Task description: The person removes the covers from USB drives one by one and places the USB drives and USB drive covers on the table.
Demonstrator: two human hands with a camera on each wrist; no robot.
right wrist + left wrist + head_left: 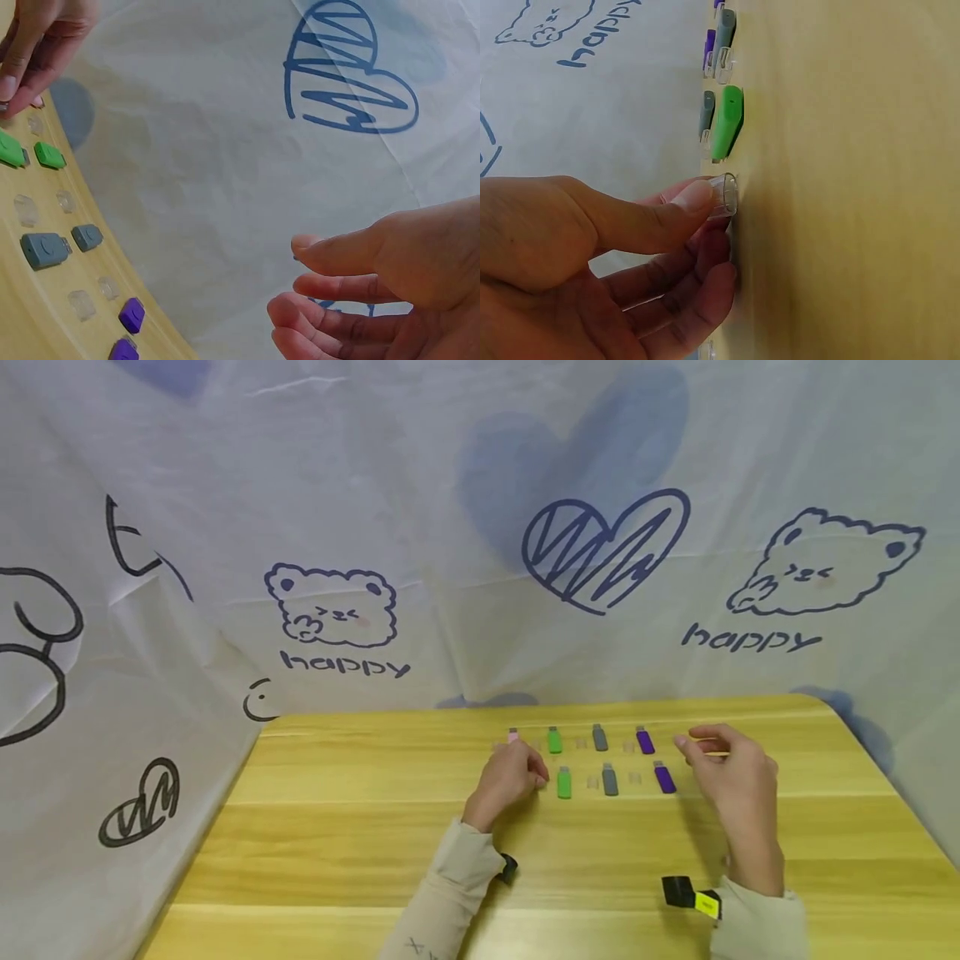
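My left hand [508, 781] pinches a small clear plastic cap [724, 195] between thumb and finger, low over the table at the left end of two rows of USB sticks. Just right of it lies the front green USB stick [564, 783], with another green stick [554, 741] behind. A pink USB stick [513, 736] shows partly behind the hand. Grey sticks [610, 780] and purple sticks [663, 778] continue the rows, their metal plugs bare. To the right of the purple ones hovers my right hand [738, 781], fingers loosely bent and holding nothing.
Clear caps [635, 777] lie between the sticks in both rows. The wooden table [337, 827] ends at the back against a white cloth [450, 635] printed with bears and hearts. Black straps with camera mounts [678, 892] sit at the wrists.
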